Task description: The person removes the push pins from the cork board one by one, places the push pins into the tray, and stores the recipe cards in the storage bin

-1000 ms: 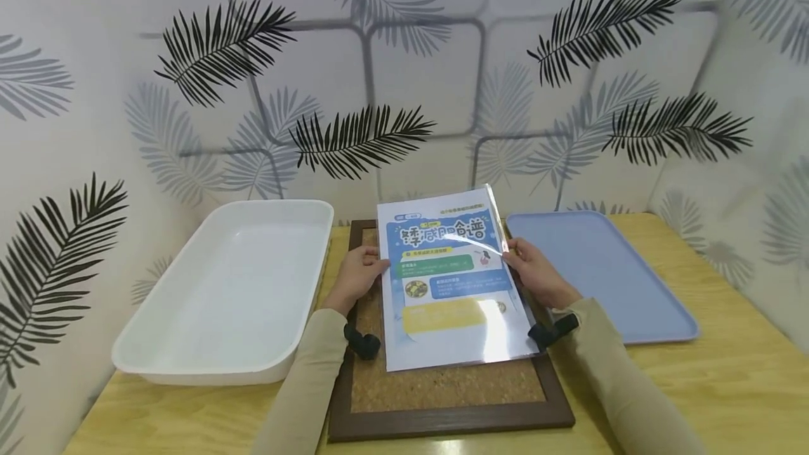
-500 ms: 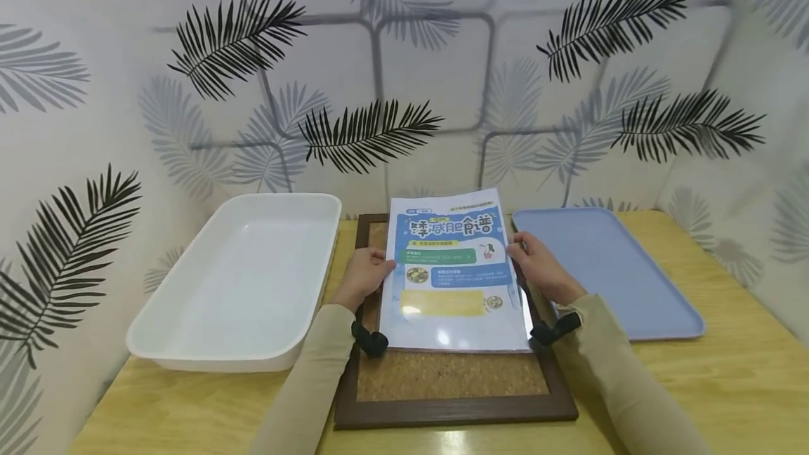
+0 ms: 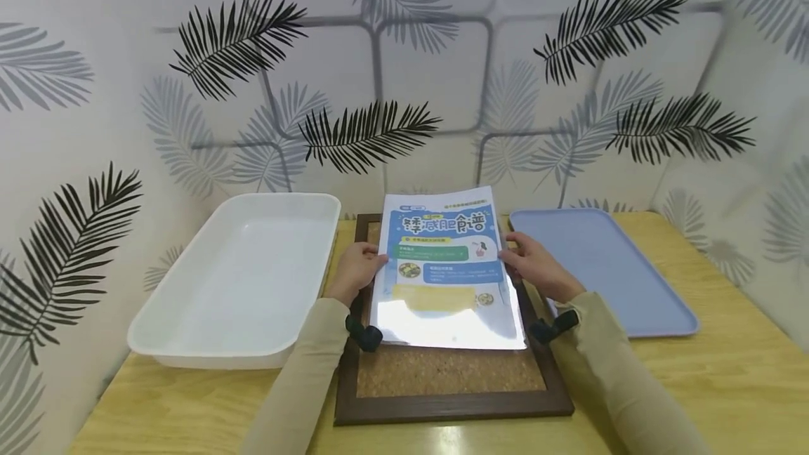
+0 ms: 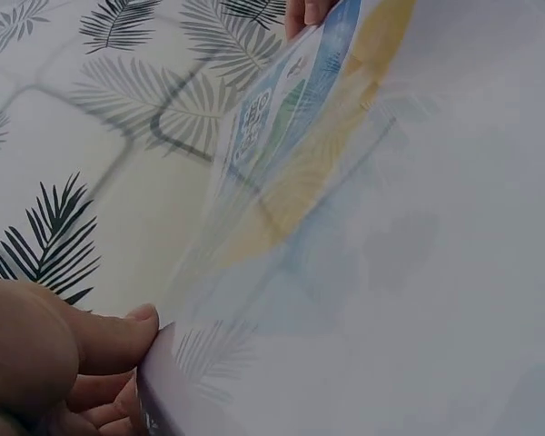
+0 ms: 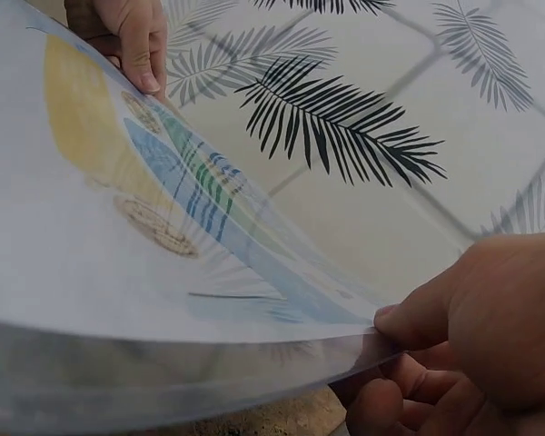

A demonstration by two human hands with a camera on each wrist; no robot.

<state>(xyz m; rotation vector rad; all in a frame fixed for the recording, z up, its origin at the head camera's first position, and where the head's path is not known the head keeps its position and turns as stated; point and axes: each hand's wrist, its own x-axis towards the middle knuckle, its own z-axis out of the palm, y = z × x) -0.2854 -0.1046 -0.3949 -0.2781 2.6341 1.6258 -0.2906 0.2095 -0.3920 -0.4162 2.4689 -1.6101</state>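
Observation:
A glossy printed sheet (image 3: 436,251) with a clear plastic covering, printed in blue, green and yellow, is held up over a brown-framed cork board (image 3: 449,374). My left hand (image 3: 357,269) pinches its left edge between thumb and fingers. On the opposite edge my right hand (image 3: 540,269) pinches it the same way. The left wrist view shows the thumb of the left hand (image 4: 68,354) on top of the edge. In the right wrist view the right hand (image 5: 472,336) grips a transparent margin, and the sheet bows between the hands. The upper part of the board is hidden behind it.
A deep white tray (image 3: 243,279) stands at the left of the wooden table (image 3: 727,378). To the right lies a flat blue tray (image 3: 607,265), partly behind the right forearm. A leaf-patterned wall (image 3: 430,83) rises behind the table.
The sheet first tilts flatter and straighter, then shifts slightly left with both hands. The bright glare moves across to its lower part. Both hands keep their hold.

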